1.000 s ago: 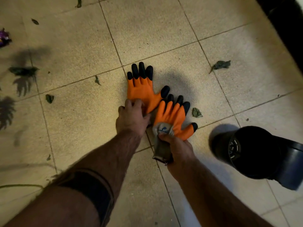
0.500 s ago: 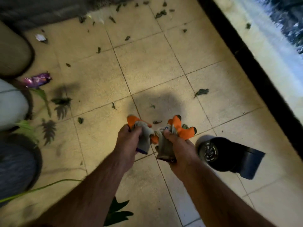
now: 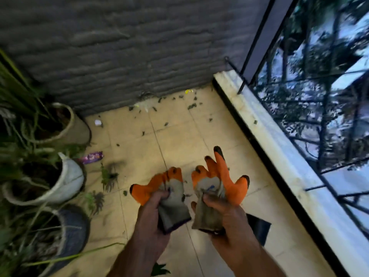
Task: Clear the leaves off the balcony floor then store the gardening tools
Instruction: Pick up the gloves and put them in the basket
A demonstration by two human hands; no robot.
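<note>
So we've got a glove in each hand, both held up in front of us over the floor [image 3: 175, 136]. Our left hand [image 3: 151, 218] has its fingers curled round the grey cuff of the left glove [image 3: 159, 188], whose orange fingers flop up and to the left. Our right hand [image 3: 225, 214] grips the cuff of the right glove [image 3: 223, 176] the same way, thumb pressed across the grey fabric, and that glove's orange fingers with black tips stick mostly upward. The two gloves sit just beside each other with a small gap between them.

The leaves [image 3: 191, 105] are scattered over the tan tiles, thickest along the base of the grey wall [image 3: 129, 47] at the far end, with a few more dotted across the middle. A purple wrapper [image 3: 92, 157] lies near the pots on our left, and a bit of white litter [image 3: 97, 122] sits further back. Three pots line the left side: a tan pot [image 3: 77, 128] at the back, a white pot [image 3: 69, 178] in the middle and a grey pot [image 3: 73, 234] nearest us, all with green plants spilling over. A dark thing [image 3: 259, 228] pokes out behind our right wrist; we can't tell what it is. On the right runs a pale ledge [image 3: 279, 152] with a black railing [image 3: 323, 108] above it.
</note>
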